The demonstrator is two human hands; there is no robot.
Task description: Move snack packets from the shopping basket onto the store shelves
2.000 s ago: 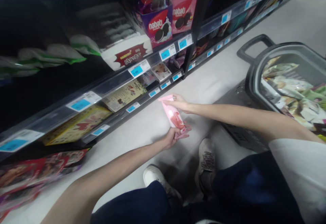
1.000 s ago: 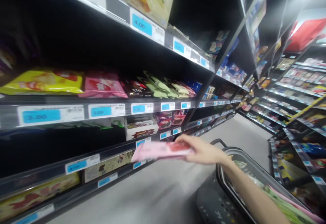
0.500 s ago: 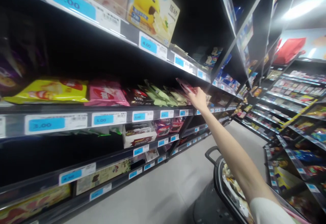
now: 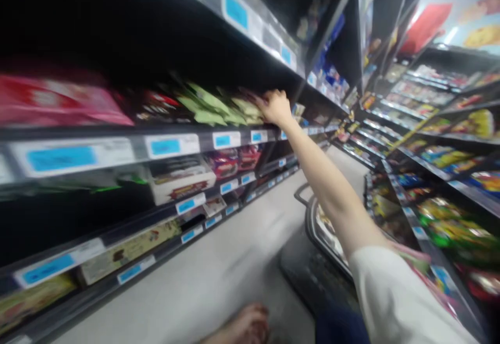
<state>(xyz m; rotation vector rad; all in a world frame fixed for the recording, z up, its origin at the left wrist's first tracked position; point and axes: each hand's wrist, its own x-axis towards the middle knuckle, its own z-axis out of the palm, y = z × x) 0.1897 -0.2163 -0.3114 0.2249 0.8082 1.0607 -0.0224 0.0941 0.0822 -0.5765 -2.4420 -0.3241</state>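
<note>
My right hand [image 4: 276,107] reaches to the far end of a shelf row of snack packets. Its fingers are bent around the edge of a dull pink packet [image 4: 252,95], which is blurred and mostly hidden. Light green packets [image 4: 209,105] lie just left of it on the same shelf, then dark packets [image 4: 158,105] and a large pink packet [image 4: 58,101]. At the bottom edge, low over the floor, my left hand [image 4: 248,326] shows partly; motion smears its fingers, and no object is visible in it.
A dark grey basket [image 4: 300,266] with a raised handle stands below my right arm, with goods inside. Shelf edges with blue price tags [image 4: 164,146] run along the left. Lower shelves hold a white carton [image 4: 183,182]. Another stocked rack [image 4: 449,213] lines the right.
The view has shifted right and down, so the shelf goods sit further left. My right hand stays at the row's end, with the pink packet lower among the goods. My left hand has come into view.
</note>
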